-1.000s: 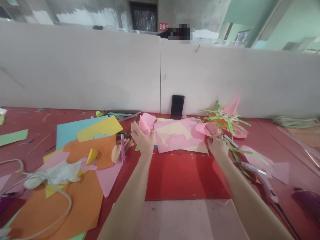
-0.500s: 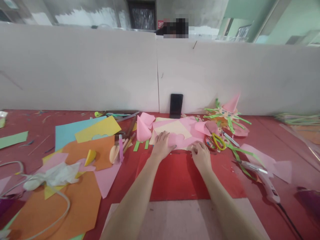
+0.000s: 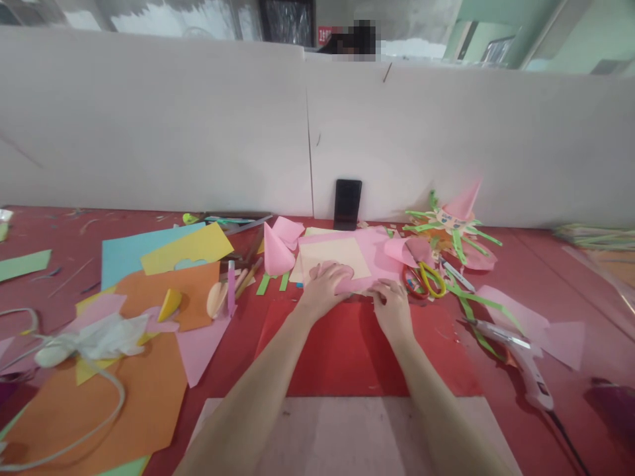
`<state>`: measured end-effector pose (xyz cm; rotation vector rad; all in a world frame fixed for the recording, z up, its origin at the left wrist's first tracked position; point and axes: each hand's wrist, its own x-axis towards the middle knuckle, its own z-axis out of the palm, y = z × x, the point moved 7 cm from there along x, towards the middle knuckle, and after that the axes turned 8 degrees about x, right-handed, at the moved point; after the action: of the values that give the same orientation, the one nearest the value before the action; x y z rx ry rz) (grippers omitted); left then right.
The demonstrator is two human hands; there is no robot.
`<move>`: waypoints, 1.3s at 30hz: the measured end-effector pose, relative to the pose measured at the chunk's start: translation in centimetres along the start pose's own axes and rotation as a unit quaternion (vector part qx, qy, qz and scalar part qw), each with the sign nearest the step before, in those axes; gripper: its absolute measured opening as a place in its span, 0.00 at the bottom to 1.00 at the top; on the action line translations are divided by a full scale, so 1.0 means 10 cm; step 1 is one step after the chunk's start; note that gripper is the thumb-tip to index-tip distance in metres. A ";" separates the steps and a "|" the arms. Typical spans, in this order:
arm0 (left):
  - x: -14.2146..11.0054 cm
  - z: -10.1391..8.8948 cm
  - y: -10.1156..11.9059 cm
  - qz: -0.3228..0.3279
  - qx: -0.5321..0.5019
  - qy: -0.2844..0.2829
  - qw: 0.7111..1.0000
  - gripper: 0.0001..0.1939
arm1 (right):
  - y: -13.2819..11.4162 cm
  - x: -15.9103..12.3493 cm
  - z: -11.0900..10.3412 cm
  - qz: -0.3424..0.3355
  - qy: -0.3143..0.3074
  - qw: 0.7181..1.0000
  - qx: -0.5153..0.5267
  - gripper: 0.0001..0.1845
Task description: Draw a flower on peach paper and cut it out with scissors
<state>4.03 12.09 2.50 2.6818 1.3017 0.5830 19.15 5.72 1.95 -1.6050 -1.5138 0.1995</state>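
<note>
Pressing on the cream sheet (image 3: 347, 250), mid-table (image 3: 536, 264) atop a pink sheet (image 3: 380, 248): left grip (image 3: 325, 291) open, flat. Right grip (image 3: 393, 305) curled at near edge, hold unclear. Both have moved inward, probably steadying papers. Scissors (image 3: 432, 280) crowd right; pink cone (image 3: 278, 251) left; phone (image 3: 347, 203) behind.

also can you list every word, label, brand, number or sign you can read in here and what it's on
No text reads clearly enough to quote.
Red sign behind the white partition: pale characters, too blurred to read.
Upright phone: dark front, none readable.
Glue gun: none readable.
Pale band below the pink cone: marks too small to tell.
</note>
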 end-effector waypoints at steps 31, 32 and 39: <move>-0.04 -0.33 0.23 0.087 0.028 0.107 0.990 0.15 | -0.15 0.01 0.06 -0.006 -0.067 0.996 0.067 0.16; -0.04 -0.32 0.23 0.086 0.031 0.105 0.990 0.15 | -0.14 0.01 0.07 -0.003 -0.072 0.995 0.064 0.17; -0.04 -0.26 0.24 0.107 0.027 0.079 0.991 0.18 | -0.07 0.01 0.05 0.021 -0.049 0.998 0.018 0.20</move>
<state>4.60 10.07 5.45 2.8942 1.0831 0.8109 18.36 5.91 2.13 -1.6188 -1.5430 0.3304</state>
